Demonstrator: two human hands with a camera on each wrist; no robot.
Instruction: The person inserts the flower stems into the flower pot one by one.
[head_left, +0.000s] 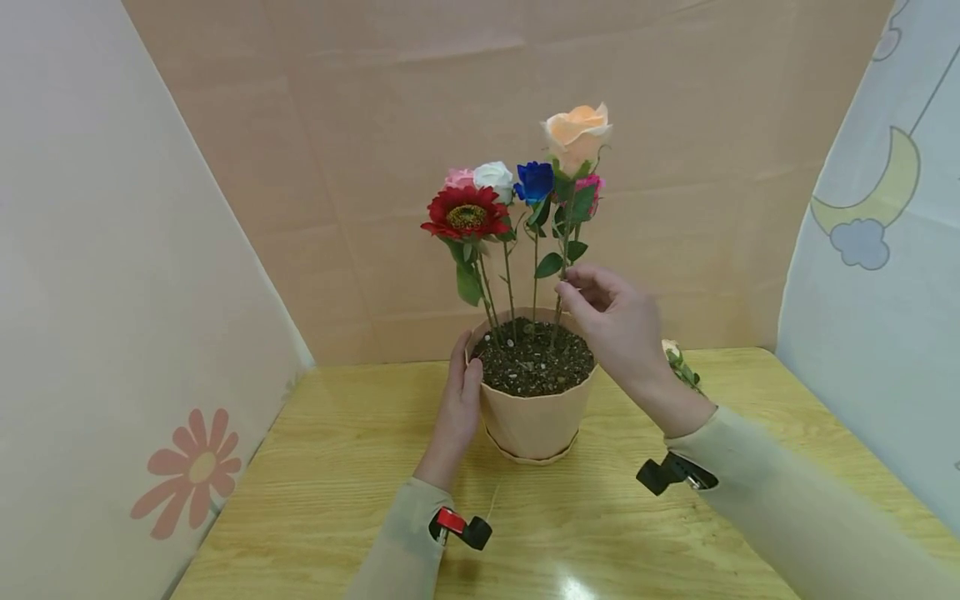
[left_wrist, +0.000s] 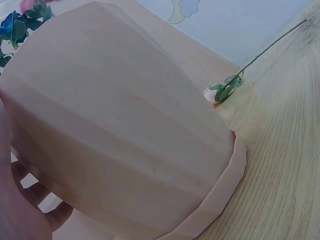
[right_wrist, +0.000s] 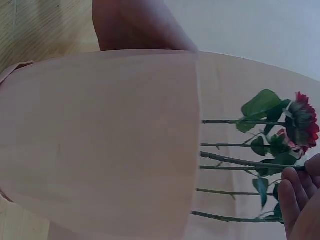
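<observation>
A peach rose (head_left: 577, 137) stands above the other flowers, its stem pinched between the thumb and fingers of my right hand (head_left: 618, 329). The stem's lower end comes down by the soil (head_left: 532, 367); whether it is in the soil I cannot tell. My left hand (head_left: 459, 408) holds the left side of the beige flowerpot (head_left: 536, 421), fingers around its outer wall in the left wrist view. Upright in the pot are a red daisy-like flower (head_left: 465, 212), a white rose (head_left: 493, 179), a blue rose (head_left: 535, 182), a pink flower (head_left: 459, 178) and a magenta flower (head_left: 590, 193).
Beyond my right wrist a pale rose (head_left: 675, 354) lies on the wooden table (head_left: 337, 467), its leaves and long stem seen in the left wrist view. The pot stands on a matching saucer (head_left: 532, 457). Cloth-covered walls enclose the back and both sides.
</observation>
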